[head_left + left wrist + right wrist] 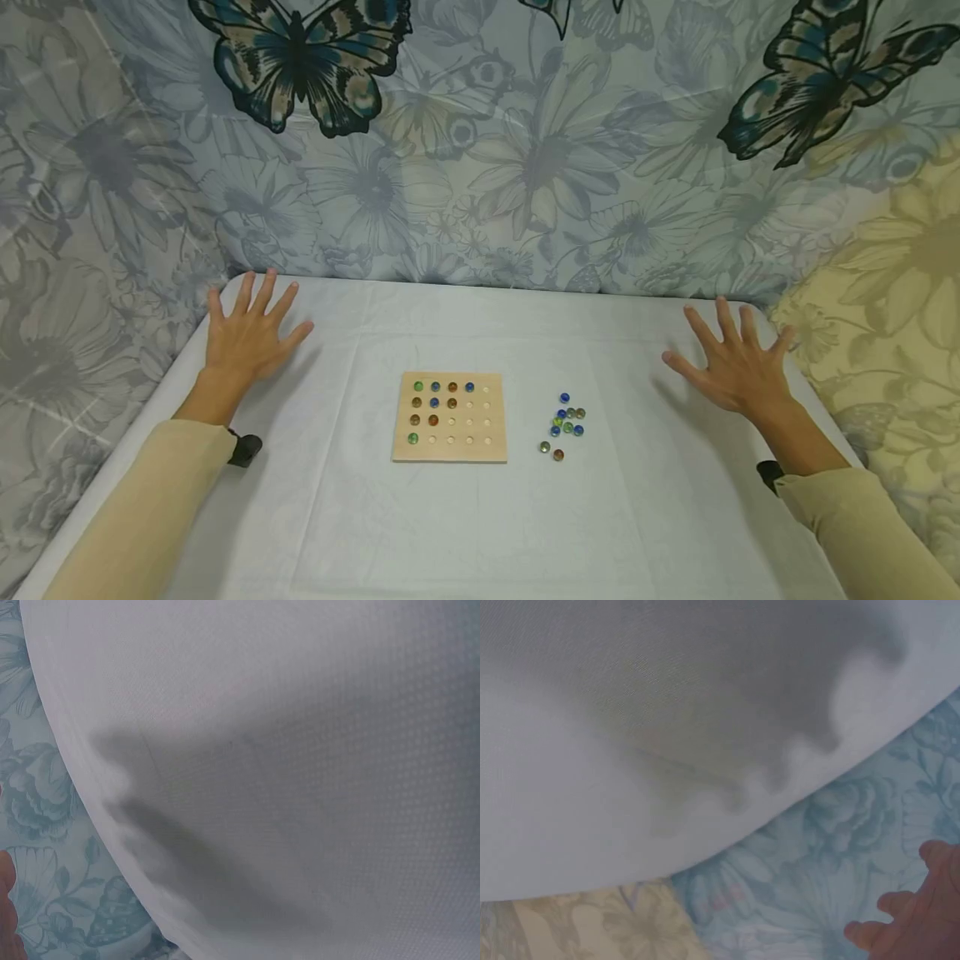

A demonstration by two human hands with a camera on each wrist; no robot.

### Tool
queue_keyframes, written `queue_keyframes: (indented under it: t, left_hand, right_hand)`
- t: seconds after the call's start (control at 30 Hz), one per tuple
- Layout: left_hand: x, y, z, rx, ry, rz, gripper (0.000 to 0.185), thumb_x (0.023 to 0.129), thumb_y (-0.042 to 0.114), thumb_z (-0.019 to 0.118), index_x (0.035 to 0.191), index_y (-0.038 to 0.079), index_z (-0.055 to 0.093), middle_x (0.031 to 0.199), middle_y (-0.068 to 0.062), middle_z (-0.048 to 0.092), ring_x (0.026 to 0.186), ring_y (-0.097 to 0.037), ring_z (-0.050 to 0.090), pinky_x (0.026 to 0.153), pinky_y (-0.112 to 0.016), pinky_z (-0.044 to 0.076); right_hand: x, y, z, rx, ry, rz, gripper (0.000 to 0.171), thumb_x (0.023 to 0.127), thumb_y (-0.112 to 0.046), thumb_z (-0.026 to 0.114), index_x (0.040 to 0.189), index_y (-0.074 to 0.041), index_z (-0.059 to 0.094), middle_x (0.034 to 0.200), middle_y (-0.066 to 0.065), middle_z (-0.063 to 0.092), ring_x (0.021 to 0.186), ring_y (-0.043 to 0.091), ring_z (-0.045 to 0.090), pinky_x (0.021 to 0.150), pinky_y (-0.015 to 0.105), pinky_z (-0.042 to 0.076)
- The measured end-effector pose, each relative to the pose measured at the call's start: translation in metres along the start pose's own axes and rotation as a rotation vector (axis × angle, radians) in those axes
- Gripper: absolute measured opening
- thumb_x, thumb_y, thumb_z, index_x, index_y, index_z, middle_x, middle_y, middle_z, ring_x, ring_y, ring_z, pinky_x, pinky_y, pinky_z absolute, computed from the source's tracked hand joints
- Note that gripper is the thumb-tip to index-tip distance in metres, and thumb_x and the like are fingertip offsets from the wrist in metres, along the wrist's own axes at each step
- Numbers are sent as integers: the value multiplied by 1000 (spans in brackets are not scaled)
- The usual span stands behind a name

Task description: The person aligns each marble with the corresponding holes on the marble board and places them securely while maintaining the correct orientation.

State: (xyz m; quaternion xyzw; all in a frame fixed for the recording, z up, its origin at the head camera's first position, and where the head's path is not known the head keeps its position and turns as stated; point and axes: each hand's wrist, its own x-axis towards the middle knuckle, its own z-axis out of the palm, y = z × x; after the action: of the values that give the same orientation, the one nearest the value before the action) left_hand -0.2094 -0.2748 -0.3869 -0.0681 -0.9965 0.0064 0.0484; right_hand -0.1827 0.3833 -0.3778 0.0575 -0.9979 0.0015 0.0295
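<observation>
- Beige-sleeved left hand [243, 342] on my feed, frame left, fingers spread apart.
- Centre, I see a wooden board [461, 430], marbles [435, 387] in its hollows: rows of four, three, two, one.
- Loose marbles [567, 427] right of centre.
- Right hand [741, 375], frame right: fingers apart.

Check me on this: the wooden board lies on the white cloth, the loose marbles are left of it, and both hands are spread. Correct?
Not quite: the loose marbles lie to the right of the wooden board, as the head view shows. The board does lie on the white cloth, and the left hand and right hand are spread.
</observation>
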Motion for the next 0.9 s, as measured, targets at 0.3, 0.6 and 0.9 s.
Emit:
queue_keyframes:
  t: [0.3, 0.6, 0.9]
  left_hand:
    - [-2, 0, -3, -4, -10, 1, 75, 102, 61, 32, 161, 16, 18, 166, -15, 0, 151, -39, -6, 109, -72, -11]
    - [-4, 1, -3, -10, -5, 22, 75, 102, 62, 32, 161, 17, 18, 167, -13, -2, 151, -39, -5, 109, -69, -15]
    - [-6, 6, -4, -14, -6, 53, 75, 102, 61, 34, 160, 16, 20, 167, -14, 1, 151, -39, -3, 110, -71, -9]
  right_hand:
    - [1, -3, 0, -8, 12, -30, 90, 93, -72, 43, 162, -25, 9, 164, 25, -2, 144, 57, 4, 93, 83, -17]
    - [1, -9, -5, -26, 20, -68, 89, 93, -70, 44, 162, -25, 11, 164, 23, 0, 144, 56, 6, 94, 84, -15]
    - [0, -21, -9, -42, 2, -102, 89, 93, -70, 46, 162, -24, 12, 165, 22, 1, 144, 56, 8, 99, 82, -10]
